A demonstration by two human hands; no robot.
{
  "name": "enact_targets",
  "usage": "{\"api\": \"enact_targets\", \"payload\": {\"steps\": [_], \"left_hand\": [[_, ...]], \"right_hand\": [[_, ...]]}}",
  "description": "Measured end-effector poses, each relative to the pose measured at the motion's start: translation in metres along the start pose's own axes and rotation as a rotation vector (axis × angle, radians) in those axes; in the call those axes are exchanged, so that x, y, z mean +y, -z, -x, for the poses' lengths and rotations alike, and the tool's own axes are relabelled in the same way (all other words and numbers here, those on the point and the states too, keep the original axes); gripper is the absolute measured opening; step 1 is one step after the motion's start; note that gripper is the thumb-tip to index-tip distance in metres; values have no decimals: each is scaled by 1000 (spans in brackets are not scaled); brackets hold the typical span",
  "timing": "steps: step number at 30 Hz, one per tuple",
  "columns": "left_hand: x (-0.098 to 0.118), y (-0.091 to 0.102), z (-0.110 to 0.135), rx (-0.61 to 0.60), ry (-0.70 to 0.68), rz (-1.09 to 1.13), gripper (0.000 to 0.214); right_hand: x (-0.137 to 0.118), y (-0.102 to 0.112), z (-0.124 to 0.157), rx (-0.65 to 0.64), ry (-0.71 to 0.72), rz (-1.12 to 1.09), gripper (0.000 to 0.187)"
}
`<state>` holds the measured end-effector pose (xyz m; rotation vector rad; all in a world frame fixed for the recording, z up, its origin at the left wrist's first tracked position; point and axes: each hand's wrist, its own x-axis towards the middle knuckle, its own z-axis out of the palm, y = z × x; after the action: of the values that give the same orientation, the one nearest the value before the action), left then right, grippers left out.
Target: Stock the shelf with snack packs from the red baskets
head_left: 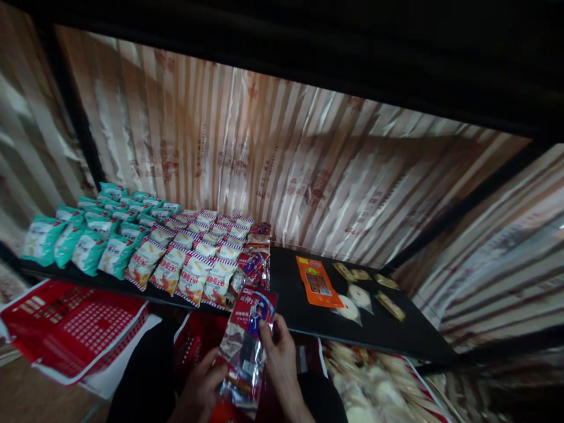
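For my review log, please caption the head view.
Left hand and right hand hold a red packet before a shelf of snack bags.

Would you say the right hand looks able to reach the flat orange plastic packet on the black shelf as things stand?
Probably yes: nothing visible stands between the right hand and the orange packet, though that hand would likely first release the shiny dark-red plastic pouch.

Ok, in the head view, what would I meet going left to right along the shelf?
Teal snack bags, cream snack bags with striped edges, dark red packets, orange pouch, clear-bagged white discs, rightmost gold-wrapped packet.
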<state>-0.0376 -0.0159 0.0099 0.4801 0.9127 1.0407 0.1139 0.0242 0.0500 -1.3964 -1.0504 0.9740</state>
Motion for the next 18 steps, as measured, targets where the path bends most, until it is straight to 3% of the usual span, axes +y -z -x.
{"api": "enact_targets", "payload": {"steps": [3,5,8,11,18], "left_hand": [[10,-21,-23,48,-63,-28,68],[20,-37,-38,55,-180,-60,77],[32,-60,-62,50,-321,-196,60],[36,-75,-89,159,-499,-358,39],[45,-86,-131,177,-721,-527,32]], "right_hand": [[-15,7,-33,44,116,93,33],[-23,11,-57,80,179,152,33],[-32,15,-96,99,224,250,33],[-40,18,-134,96,253,358,31],[-59,13,-195,142,321,664,26]]}}
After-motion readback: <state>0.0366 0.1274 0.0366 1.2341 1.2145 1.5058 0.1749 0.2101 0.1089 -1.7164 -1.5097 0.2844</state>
